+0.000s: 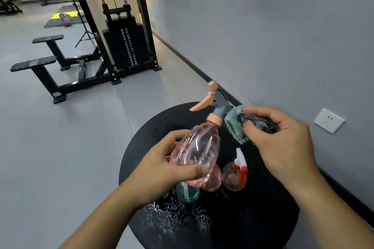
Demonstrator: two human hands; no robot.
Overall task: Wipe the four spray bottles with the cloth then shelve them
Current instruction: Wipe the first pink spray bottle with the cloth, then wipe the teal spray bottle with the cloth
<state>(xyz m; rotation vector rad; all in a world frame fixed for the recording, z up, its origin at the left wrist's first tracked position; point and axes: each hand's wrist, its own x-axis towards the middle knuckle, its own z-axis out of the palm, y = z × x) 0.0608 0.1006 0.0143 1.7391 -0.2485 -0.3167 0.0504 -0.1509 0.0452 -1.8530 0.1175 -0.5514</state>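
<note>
My left hand (162, 169) grips a clear pink spray bottle (199, 151) by its body and holds it tilted above the round black table (253, 218). Its peach trigger head (210, 97) points up and left. My right hand (283, 141) pinches a bunched teal cloth (235, 124) with a checked side, which touches the bottle's grey neck. On the table stand a small round pink bottle with a red and white sprayer (235, 176) and a teal bottle (188, 193), partly hidden under the held one.
Water drops (174, 218) lie on the table's near left part. A grey wall with a white socket (328, 120) runs along the right. A black cable weight machine (123, 42) and a bench frame (46, 66) stand on the grey floor behind.
</note>
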